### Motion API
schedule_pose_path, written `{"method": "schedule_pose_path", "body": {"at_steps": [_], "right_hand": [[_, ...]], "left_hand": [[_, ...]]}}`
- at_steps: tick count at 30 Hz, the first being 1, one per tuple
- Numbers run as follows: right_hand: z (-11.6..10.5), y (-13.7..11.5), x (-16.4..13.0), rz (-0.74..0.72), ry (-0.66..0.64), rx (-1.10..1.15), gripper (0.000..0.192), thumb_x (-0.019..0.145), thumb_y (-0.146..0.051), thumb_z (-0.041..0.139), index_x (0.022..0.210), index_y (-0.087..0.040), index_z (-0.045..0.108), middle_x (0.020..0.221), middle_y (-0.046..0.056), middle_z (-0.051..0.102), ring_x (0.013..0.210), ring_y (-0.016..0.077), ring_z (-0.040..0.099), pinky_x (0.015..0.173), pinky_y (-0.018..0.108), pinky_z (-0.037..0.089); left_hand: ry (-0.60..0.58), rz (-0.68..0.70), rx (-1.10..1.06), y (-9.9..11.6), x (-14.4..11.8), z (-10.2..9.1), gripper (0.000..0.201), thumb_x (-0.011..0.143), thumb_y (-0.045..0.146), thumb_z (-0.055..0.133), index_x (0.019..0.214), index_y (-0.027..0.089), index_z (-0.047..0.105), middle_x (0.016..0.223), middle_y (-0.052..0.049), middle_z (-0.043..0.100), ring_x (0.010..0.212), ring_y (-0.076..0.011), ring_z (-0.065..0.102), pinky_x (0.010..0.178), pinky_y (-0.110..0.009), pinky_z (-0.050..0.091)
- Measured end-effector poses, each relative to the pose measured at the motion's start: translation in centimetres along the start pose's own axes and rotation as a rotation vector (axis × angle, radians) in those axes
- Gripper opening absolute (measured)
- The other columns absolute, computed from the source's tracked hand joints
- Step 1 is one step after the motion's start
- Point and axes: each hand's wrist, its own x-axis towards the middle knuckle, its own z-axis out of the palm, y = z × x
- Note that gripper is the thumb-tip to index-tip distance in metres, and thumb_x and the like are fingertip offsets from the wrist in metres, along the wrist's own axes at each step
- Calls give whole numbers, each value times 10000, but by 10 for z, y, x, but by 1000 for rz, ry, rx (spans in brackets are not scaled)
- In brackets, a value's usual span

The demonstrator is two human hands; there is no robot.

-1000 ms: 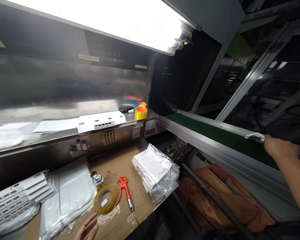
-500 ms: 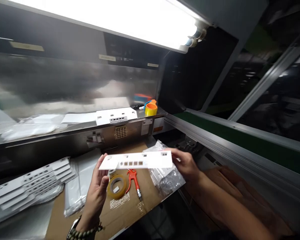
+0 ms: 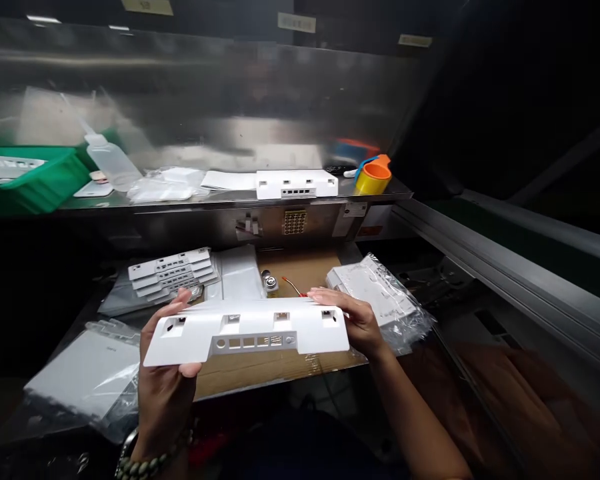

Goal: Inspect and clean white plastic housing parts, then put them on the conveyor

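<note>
Firstly, one white cover (image 3: 254, 319), gripped at both ends and held nearly level above the bench, its slotted front turned towards the wearer. Four small windows above; below them a grey strip with a round hole and a row of square ones.

Left grip (image 3: 163, 353): clasping the cover's left end, thumb tip at the lower edge, fingers at the upper. Beads (image 3: 145, 467) and part of a watch at the wrist.

Right grip (image 3: 353, 323): fingers laid over the top right corner; thumb hidden.

Bench, beyond the cover: cardboard sheet (image 3: 315, 263); on it an air gun (image 3: 294, 287), mostly hidden behind the cover, only nozzle and a bit of red showing. Near it, a round metal item (image 3: 271, 283). To its left, flat clear bags (image 3: 240, 270), then a stepped stack (image 3: 173, 273) of similar covers.

Right of the cover: white panels (image 3: 367, 287) in crinkled plastic. Lower left, beside the left grip: another bagged panel (image 3: 85, 370).

Shelf (image 3: 205, 201), left to right: green bin (image 3: 45, 183) with white parts inside, spouted bottle (image 3: 113, 163), loose plastic (image 3: 163, 188), white sheets (image 3: 227, 180), a second cover (image 3: 273, 189), yellow tape (image 3: 367, 185).

Far right: green belt (image 3: 535, 245) between metal rails.
</note>
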Motion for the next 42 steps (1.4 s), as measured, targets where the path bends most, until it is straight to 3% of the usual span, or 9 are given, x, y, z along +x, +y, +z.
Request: {"method": "schedule_pose_path", "body": {"at_steps": [11,17,21,24,28,31,34,36,42], "right_hand": [[10,15,-19,209,-125,-93,437,974,-289,640,1410,-302,618,1425,58,660,1321,275,628,1118,474,526],[18,22,-22,119,-30,-97,371,966,-301,668,1337,-310,661,1342,66,715,1260,274,675,1069,443,568],[19,21,-23,-111,28,-67,330,1001,-266,609,1324,-299,672,1328,82,722,1260,313,673,1044,542,579],[15,16,-26,-321,56,-174,399,1014,-229,570,1401,-305,631,1400,87,677,1301,342,640,1042,625,563],[11,10,-31,-419,36,-301,361,1034,-278,529,1362,-303,678,1479,70,615,1372,366,574,1045,626,565],[15,9,-36,-257,134,-314,390,1008,-292,595,1392,-333,650,1567,34,523,1428,347,517,1145,589,497],[22,10,-44,174,316,-126,539,991,-289,645,1511,-342,515,1479,51,618,1358,288,599,1139,504,521],[24,10,-51,415,336,67,449,1029,-381,577,1470,-297,575,1367,79,701,1274,282,667,1057,452,589],[20,3,-64,515,118,281,450,1010,-528,549,1319,-245,714,1271,105,750,1227,329,689,964,434,632]], "left_hand": [[14,65,6,0,-12,-9,680,785,589,795,1353,292,566,1563,-102,501,1546,-318,295,1259,-408,244],[-42,98,-24,-3,-16,-11,698,734,547,854,1337,326,581,1547,-95,527,1571,-332,228,1274,-491,201],[-54,122,-171,-6,-16,-13,724,679,669,831,1295,338,644,1618,-56,449,1585,-361,161,1279,-529,185],[-11,-181,-567,-4,-11,-15,879,789,915,437,1397,304,608,1693,-55,326,1569,-396,199,1230,-567,305],[-259,-667,-926,-10,-7,-24,890,911,838,298,1500,207,517,1532,-156,554,1497,-402,375,1191,-596,360],[-399,-717,-1075,-22,-14,-30,754,977,724,327,1464,199,562,1447,-145,637,1456,-383,447,1218,-584,318],[-389,-678,-1156,-32,-25,-33,760,964,753,320,1440,227,590,1467,-119,626,1464,-379,435,1237,-583,275],[-364,-676,-1133,-34,-29,-33,806,932,802,329,1421,224,608,1452,-123,636,1470,-385,426,1229,-586,293],[-172,-754,-725,-25,-26,-31,876,825,906,402,1218,196,732,1189,-162,765,1340,-417,573,1048,-563,537]]}}
